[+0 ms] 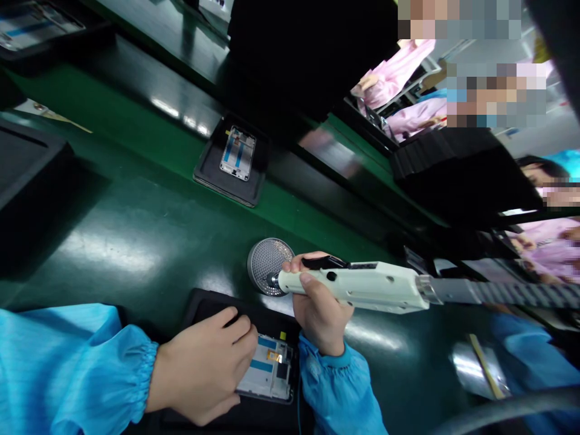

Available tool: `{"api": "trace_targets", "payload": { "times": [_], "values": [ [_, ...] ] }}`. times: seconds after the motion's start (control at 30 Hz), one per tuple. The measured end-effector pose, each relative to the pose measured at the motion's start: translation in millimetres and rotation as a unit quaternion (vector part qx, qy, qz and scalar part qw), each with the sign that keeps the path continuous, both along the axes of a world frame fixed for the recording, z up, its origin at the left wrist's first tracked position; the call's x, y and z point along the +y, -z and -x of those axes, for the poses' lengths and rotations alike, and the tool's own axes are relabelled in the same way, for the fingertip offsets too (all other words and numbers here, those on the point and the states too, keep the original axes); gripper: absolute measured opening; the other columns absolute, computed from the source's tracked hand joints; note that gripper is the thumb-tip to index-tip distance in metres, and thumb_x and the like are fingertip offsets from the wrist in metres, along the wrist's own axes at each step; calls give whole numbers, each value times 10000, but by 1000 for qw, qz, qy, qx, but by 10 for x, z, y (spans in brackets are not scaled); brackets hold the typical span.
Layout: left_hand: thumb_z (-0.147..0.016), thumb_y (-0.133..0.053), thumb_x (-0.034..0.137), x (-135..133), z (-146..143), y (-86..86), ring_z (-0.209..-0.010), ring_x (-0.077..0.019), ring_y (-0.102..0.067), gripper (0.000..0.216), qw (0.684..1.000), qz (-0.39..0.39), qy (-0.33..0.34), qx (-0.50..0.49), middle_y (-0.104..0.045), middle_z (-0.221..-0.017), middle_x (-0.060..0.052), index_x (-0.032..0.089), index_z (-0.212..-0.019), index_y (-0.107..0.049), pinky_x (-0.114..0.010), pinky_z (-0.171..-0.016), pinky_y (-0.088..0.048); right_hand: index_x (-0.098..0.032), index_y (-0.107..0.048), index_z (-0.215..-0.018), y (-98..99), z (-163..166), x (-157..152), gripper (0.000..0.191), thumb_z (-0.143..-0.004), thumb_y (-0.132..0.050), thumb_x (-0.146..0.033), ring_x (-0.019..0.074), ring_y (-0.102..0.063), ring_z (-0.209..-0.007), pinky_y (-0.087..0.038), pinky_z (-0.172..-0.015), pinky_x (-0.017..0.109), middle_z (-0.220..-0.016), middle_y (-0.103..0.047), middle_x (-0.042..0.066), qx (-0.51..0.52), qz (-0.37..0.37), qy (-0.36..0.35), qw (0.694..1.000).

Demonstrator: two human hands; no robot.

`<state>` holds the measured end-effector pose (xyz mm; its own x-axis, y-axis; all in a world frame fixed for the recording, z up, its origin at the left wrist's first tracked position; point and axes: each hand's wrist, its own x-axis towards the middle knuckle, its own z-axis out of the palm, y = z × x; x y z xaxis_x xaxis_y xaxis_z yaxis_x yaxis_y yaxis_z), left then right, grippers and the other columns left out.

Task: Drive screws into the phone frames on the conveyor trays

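Note:
My right hand [319, 305] is wrapped round a white electric screwdriver [385, 287], its thumb along the near side. The screwdriver lies nearly level, and its metal tip is over a round dish with a perforated face [269, 263]; whether a screw is on the tip is too small to tell. My left hand [211, 362] is curled over the left end of a silver phone frame [267, 368], fingers on the far side and thumb on the near side. Blue strips and a yellow tab show on the frame, which lies in a black tray [203, 302].
Another phone frame [238, 153] sits on a black tray [208, 163] at the belt's edge. A dark block [27, 157] stands at the left, with tweezers [54, 115] behind it. A ribbed hose [502, 293] runs right from the screwdriver. Co-workers in pink [387, 78] are across the line.

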<state>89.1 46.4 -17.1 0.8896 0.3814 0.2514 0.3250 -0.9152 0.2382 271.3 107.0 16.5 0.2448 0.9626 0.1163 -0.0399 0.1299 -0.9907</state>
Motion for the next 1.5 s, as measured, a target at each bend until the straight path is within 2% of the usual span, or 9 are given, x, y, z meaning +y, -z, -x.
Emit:
{"api": "trace_targets", "payload": {
  "times": [0.5, 0.63, 0.73, 0.93, 1.03, 1.13, 1.37, 1.5],
  "values": [
    [-901, -514, 563, -1, 5, 4, -1058, -317, -530, 532, 1000, 5, 2, 2, -636, -1191, -160, 99, -1091, -692, -470, -963, -338, -203, -604, -870, 0, -1, 2, 185, -705, -684, -225, 168, -601, -720, -516, -682, 361, -741, -605, 11, -5, -3, -4, 1000],
    [-895, -519, 568, 0, 5, 7, -1059, -316, -535, 551, 1000, 4, -1, 1, -634, -1198, -169, 92, -1124, -678, -471, -975, -337, -211, -612, -893, -16, 15, 15, 218, -690, -688, -232, 165, -594, -700, -525, -677, 365, -698, -574, -5, 5, 6, 9, 1000],
    [-894, -514, 570, 2, 6, 15, -1067, -322, -538, 580, 1000, -2, -2, 3, -632, -1204, -175, 79, -1166, -658, -471, -981, -340, -214, -639, -894, -150, -32, -8, 233, -667, -692, -230, 158, -573, -684, -524, -678, 370, -667, -542, -16, 21, -5, 28, 999],
    [-887, -528, 556, 10, 20, 31, -1076, -325, -543, 583, 1000, -1, 1, -3, -634, -1211, -184, 68, -1181, -652, -462, -967, -347, -214, -681, -827, -591, -267, -238, 201, -633, -626, -213, 145, -525, -656, -487, -640, 339, -641, -474, -18, 31, -67, 83, 994],
    [-896, -519, 550, 16, 29, 26, -1067, -325, -546, 575, 1000, -3, 2, 0, -640, -1202, -182, 69, -1181, -654, -456, -952, -356, -225, -697, -792, -681, -326, -364, 210, -606, -602, -196, 139, -496, -633, -464, -604, 324, -657, -459, -14, 29, -65, 113, 991],
    [-894, -526, 548, 21, 32, 17, -1062, -325, -545, 575, 1000, -4, 2, -2, -639, -1202, -182, 67, -1181, -653, -455, -948, -357, -231, -706, -764, -685, -333, -443, 219, -582, -592, -191, 136, -478, -621, -462, -582, 330, -679, -462, -8, 20, -67, 137, 988],
    [-911, -513, 542, 36, 28, 0, -1064, -322, -536, 573, 1000, -1, 13, 12, -631, -1214, -183, 60, -1191, -644, -443, -916, -365, -223, -721, -829, -628, -287, -608, 204, -649, -630, -188, 153, -503, -668, -490, -627, 367, -711, -487, 9, 1, -57, 92, 994],
    [-898, -532, 551, 41, 25, -5, -1064, -323, -540, 580, 1000, 0, 10, 10, -635, -1207, -181, 63, -1192, -644, -444, -920, -368, -223, -722, -926, -508, -221, -741, 209, -729, -657, -202, 158, -528, -695, -482, -631, 358, -781, -536, 26, -12, -46, 17, 999]
  ]
}}
